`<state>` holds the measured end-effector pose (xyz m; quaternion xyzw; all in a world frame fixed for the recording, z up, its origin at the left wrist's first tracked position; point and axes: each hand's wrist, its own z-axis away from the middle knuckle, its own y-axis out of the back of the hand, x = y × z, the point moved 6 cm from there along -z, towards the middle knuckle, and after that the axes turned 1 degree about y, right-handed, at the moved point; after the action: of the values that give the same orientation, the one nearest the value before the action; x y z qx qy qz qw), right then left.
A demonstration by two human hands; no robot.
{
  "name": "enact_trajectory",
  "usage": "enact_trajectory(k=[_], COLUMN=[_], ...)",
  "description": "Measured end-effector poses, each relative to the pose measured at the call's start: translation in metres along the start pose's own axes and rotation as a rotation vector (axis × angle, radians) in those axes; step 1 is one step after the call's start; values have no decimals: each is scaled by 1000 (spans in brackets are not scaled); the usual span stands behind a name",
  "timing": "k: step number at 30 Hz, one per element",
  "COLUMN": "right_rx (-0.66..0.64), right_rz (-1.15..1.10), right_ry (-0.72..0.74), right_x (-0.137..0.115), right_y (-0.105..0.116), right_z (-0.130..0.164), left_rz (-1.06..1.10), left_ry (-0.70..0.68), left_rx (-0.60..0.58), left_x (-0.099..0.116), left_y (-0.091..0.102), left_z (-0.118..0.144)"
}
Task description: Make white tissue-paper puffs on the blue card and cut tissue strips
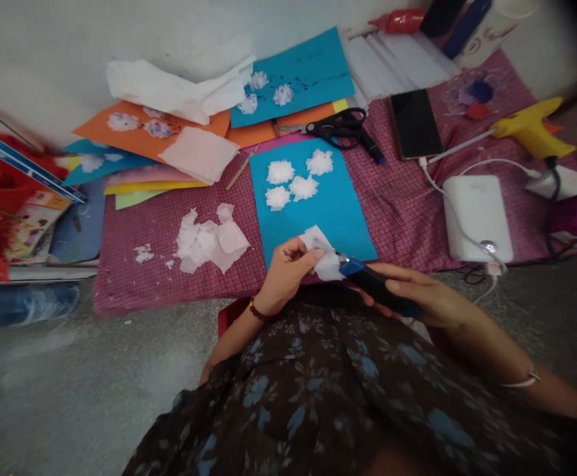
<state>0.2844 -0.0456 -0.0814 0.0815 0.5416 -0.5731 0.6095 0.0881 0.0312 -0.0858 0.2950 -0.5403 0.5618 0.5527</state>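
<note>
Scissors (340, 125) behind paper sheet (338, 218), power bank (476, 215) right, tissue scraps (211, 241) left.

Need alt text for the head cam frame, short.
A person's left hand pinches a piece of white tissue while the right hand holds a dark marker with a blue tip against it, above a blue paper sheet bearing four white tissue puffs. Scissors, a phone and a yellow glue gun lie on the checked cloth.
</note>
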Motion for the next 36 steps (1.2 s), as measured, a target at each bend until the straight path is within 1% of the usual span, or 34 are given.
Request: enact_trajectory(k=[3, 7, 10, 13, 15, 17, 22, 24, 28, 33, 36], right_rx=[-6, -11, -3, 16, 24, 32, 30, 33, 33, 27, 18], right_rz=[7, 11, 10, 3, -3, -8, -56, -74, -88, -116, -150], right_ry=[2, -5, 0, 12, 24, 30, 26, 34, 30, 55, 51], right_x=[3, 6, 4, 3, 3, 4, 6, 6, 8, 10, 8], right_y=[1, 2, 1, 0, -1, -2, -4, -5, -6, -8, -9], right_z=[-2, -1, -1, -2, -3, -4, -5, -5, -7, -9, -9], left_rz=[150, 216, 218, 198, 145, 37, -420, -532, -584, -587, -570], left_ry=[67, 108, 89, 45, 11, -32, -245, -297, -317, -322, -312], left_rx=[23, -17, -14, 51, 94, 104, 98, 71, 19, 61, 60], left_x=[-2, 2, 2, 1, 1, 5, 28, 34, 33, 32, 32], left_y=[-3, -9, -10, -6, -2, 1, 2, -1, -7, -4, -2], left_z=[-2, -2, -2, -2, -1, 0, 9, 12, 13, 13, 13])
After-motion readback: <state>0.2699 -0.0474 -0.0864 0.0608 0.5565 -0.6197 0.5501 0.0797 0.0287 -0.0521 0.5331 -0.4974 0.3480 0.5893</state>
